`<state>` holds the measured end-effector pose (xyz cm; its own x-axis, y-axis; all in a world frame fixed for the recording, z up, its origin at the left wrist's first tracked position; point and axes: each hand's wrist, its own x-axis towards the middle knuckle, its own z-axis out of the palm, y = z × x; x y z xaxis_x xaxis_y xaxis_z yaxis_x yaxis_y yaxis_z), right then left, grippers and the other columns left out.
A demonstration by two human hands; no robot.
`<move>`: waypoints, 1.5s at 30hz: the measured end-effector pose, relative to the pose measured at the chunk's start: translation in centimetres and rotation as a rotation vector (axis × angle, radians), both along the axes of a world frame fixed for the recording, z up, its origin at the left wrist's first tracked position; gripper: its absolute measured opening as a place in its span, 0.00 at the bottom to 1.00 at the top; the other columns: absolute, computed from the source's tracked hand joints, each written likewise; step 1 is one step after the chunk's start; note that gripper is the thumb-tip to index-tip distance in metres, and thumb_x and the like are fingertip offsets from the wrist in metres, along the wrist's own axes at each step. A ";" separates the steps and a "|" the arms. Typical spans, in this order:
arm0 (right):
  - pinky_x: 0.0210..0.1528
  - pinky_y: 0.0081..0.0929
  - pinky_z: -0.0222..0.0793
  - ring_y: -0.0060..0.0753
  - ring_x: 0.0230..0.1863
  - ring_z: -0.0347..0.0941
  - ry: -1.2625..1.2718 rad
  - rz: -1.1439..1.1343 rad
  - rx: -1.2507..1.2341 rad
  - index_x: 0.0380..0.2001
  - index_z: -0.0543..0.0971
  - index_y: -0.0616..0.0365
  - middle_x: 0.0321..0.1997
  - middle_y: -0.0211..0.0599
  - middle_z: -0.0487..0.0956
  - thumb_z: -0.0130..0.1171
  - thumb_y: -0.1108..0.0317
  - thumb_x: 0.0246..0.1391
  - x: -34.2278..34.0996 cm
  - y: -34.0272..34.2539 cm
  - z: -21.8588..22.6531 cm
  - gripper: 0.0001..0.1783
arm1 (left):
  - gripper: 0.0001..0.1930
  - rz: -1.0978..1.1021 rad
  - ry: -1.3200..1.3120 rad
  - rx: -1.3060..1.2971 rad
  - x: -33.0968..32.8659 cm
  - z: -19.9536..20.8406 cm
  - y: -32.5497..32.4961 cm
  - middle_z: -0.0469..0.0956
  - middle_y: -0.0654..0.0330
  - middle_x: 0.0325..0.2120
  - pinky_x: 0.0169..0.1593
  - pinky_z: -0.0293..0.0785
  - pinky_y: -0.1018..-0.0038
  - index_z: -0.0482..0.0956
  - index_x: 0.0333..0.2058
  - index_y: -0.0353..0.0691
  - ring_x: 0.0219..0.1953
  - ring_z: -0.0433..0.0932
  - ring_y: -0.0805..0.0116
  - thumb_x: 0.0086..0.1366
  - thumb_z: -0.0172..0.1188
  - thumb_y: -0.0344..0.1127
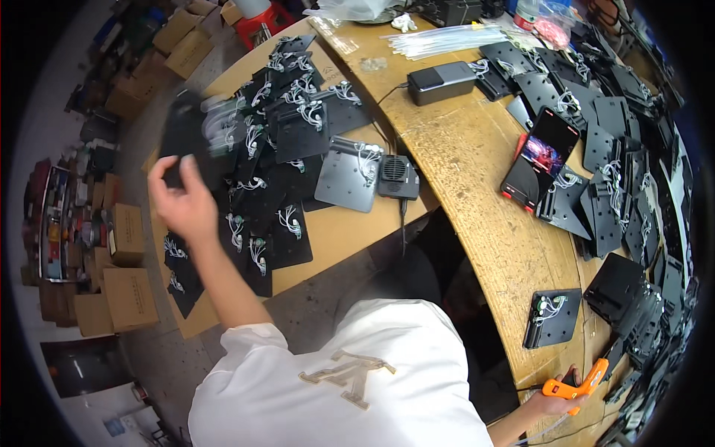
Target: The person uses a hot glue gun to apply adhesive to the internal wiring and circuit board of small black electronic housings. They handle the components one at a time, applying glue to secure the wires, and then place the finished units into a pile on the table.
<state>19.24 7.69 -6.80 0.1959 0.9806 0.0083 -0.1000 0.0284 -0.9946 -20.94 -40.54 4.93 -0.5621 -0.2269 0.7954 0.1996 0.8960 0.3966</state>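
Scuffed table point(447, 164), cartons point(130, 298) beyond; right grip point(555, 403) clasps glue gun point(596, 374); left grip point(188, 211), can't tell.

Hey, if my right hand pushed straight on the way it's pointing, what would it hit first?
Probably the pile of black plates, met by the orange glue gun your right hand holds; depth is unclear.

Left: panels point(302, 134) spread over cardboard sheet point(339, 231), fan unit point(398, 177) at its right edge, cartons point(130, 298) on floor point(160, 357) farther left. Right: desk point(447, 160) with zip ties point(447, 41) at back, power bank point(441, 83) before them, phone point(541, 159) at inner edge of panel heap point(607, 208), lone panel point(562, 320) nearer front, glue gun point(592, 378) in right hand point(555, 403) before that.
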 end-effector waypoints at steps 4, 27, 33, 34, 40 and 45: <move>0.41 0.29 0.68 0.46 0.48 0.75 0.015 0.047 0.032 0.50 0.71 0.66 0.42 0.45 0.76 0.37 0.43 0.65 0.4 1.3 -1.2 0.33 | 0.13 -0.035 0.173 0.644 -2.4 -3.1 -15.9 0.77 0.61 0.28 0.31 0.73 0.76 0.74 0.40 0.39 0.29 0.77 0.69 0.58 0.66 0.26; 0.23 0.20 0.66 0.40 0.40 0.75 0.175 0.225 0.136 0.38 0.72 0.65 0.35 0.49 0.77 0.36 0.43 0.65 2.7 -1.0 -3.3 0.31 | 0.16 -1.894 -0.583 -0.356 12.4 -6.1 37.6 0.77 0.51 0.40 0.48 0.73 0.63 0.77 0.41 0.36 0.45 0.76 0.52 0.52 0.66 0.30; 0.23 0.20 0.66 0.40 0.39 0.74 0.318 0.127 0.105 0.37 0.72 0.64 0.35 0.48 0.76 0.36 0.41 0.64 3.5 -0.9 -3.7 0.33 | 0.15 -1.972 -0.316 -1.362 18.8 -7.2 49.6 0.76 0.55 0.42 0.48 0.70 0.63 0.80 0.40 0.42 0.45 0.74 0.57 0.50 0.62 0.30; 0.22 0.19 0.65 0.40 0.38 0.74 0.333 0.134 0.116 0.37 0.73 0.64 0.34 0.48 0.76 0.36 0.39 0.64 3.7 -0.8 -3.9 0.33 | 0.16 -1.905 -0.318 -1.477 19.4 -6.3 50.3 0.76 0.55 0.42 0.48 0.69 0.63 0.80 0.41 0.43 0.46 0.74 0.58 0.50 0.62 0.30; 0.23 0.18 0.66 0.41 0.36 0.74 0.312 0.087 0.111 0.35 0.73 0.63 0.33 0.47 0.76 0.36 0.40 0.64 3.2 -0.8 -3.2 0.33 | 0.19 -1.806 -0.248 -1.821 18.6 -4.5 50.9 0.79 0.58 0.36 0.46 0.67 0.64 0.81 0.41 0.45 0.45 0.76 0.62 0.46 0.68 0.33; 0.27 0.22 0.69 0.42 0.40 0.75 0.319 0.185 0.140 0.37 0.73 0.62 0.36 0.46 0.77 0.37 0.41 0.65 4.1 -1.0 -3.5 0.31 | 0.15 -2.149 -0.645 -1.204 13.1 -1.9 44.9 0.81 0.54 0.30 0.38 0.73 0.64 0.83 0.36 0.41 0.35 0.81 0.55 0.47 0.70 0.36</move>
